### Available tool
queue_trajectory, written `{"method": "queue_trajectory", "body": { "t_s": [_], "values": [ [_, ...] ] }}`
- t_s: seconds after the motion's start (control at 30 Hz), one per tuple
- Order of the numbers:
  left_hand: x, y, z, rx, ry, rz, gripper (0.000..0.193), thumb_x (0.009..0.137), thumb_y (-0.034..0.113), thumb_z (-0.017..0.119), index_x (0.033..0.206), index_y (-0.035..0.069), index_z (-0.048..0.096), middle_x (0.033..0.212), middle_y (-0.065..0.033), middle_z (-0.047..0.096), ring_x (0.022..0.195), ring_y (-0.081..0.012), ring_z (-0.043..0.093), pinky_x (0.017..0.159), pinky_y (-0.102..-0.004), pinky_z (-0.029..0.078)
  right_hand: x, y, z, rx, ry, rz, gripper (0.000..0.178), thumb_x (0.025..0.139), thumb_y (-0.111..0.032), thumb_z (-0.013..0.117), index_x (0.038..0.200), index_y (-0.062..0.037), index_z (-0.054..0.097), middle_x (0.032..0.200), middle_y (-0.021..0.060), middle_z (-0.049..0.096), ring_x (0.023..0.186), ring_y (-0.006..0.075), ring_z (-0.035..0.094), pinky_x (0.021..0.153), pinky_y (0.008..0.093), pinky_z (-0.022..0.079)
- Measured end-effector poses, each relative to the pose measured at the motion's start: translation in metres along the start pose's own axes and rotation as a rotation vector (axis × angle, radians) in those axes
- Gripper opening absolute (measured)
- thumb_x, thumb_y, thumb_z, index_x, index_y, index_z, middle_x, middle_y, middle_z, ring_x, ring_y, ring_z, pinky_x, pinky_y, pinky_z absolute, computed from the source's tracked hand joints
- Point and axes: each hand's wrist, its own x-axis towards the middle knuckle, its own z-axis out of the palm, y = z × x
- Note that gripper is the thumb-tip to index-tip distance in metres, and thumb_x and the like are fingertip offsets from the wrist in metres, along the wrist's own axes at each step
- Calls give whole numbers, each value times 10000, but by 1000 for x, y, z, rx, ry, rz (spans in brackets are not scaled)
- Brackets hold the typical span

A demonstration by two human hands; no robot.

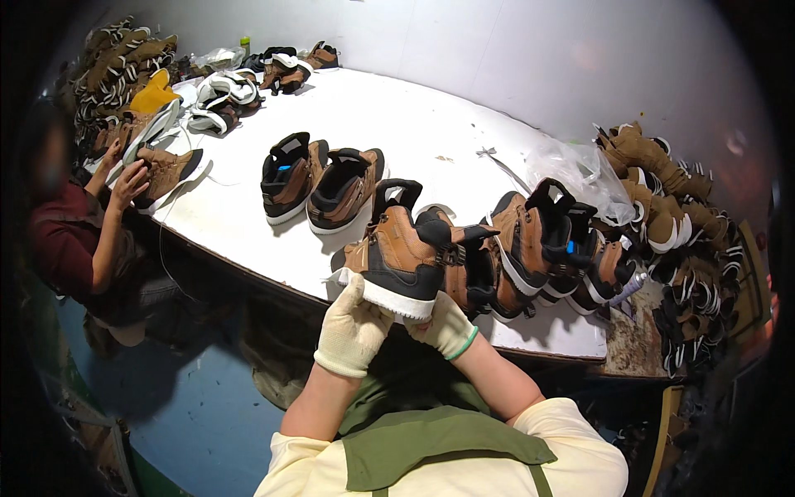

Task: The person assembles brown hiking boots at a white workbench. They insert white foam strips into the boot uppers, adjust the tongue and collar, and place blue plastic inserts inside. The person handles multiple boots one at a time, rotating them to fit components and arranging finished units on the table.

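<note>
Both my hands, in pale knit gloves, are closed on a brown and black boot with a white sole (397, 257), raised at the table's front edge. My left hand (356, 327) grips the sole at one end, thumb up along its side. Under the other end of the sole is my right hand (449, 327), its fingers partly hidden by the boot. Just beyond stand two similar boots, a left one (281, 199) and a right one (339, 203), upright on the white table (431, 137). Several more boots (522, 248) crowd together to the right, some tilted.
At left, a person in a dark red top (70, 240) holds a brown shoe (170, 174). Piles of brown shoe uppers rise at the far left (116, 66) and right (687, 215). A clear plastic bag (580, 174) lies behind the boots; a bottle (631, 287) lies near the right corner.
</note>
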Motion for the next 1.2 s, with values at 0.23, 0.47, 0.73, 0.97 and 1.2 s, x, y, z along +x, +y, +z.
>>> {"method": "queue_trajectory", "body": {
  "t_s": [0.23, 0.47, 0.73, 0.97, 1.2],
  "values": [
    [3, -6, -3, 42, -17, -5, 361, 1004, 187, 534, 1321, 20, 485, 1325, -142, 552, 1231, -302, 544, 1061, -481, 457, -26, 14, -17, -412, -87, -215, 281, 1032, -279, 442, 843, -101, 551, 614, 12, 506, 438, 100, 400, 398, 223, 307],
    [2, -8, -6, 142, -99, -31, 387, 1007, 184, 520, 1349, 12, 463, 1343, -147, 541, 1263, -307, 520, 1101, -507, 399, -85, 26, -32, -776, 81, -548, 214, 959, -161, 510, 1100, -7, 554, 759, 56, 612, 520, 61, 468, 440, 190, 336],
    [3, -7, -16, 198, -144, -24, 453, 1011, 178, 487, 1416, 0, 390, 1407, -165, 492, 1314, -325, 476, 1122, -511, 373, -103, 7, -16, -1255, 96, -1323, 509, 871, -81, 675, 1328, 22, 478, 1176, 85, 583, 673, 29, 483, 589, 174, 429],
    [4, -5, -18, 239, -151, -17, 479, 1006, 171, 491, 1434, -4, 368, 1422, -171, 477, 1324, -326, 466, 1127, -513, 365, -88, -7, 7, -1229, 115, -1096, 515, 847, -11, 685, 1327, 26, 503, 1188, 58, 581, 741, 28, 457, 675, 193, 442],
    [6, -4, -6, 203, -114, -45, 408, 1000, 151, 512, 1355, -38, 444, 1347, -161, 535, 1265, -306, 517, 1108, -481, 396, -83, -19, 31, -1064, 132, -875, 393, 883, -19, 654, 1250, 22, 522, 1066, 34, 607, 887, 55, 558, 798, 212, 483]
  ]
}}
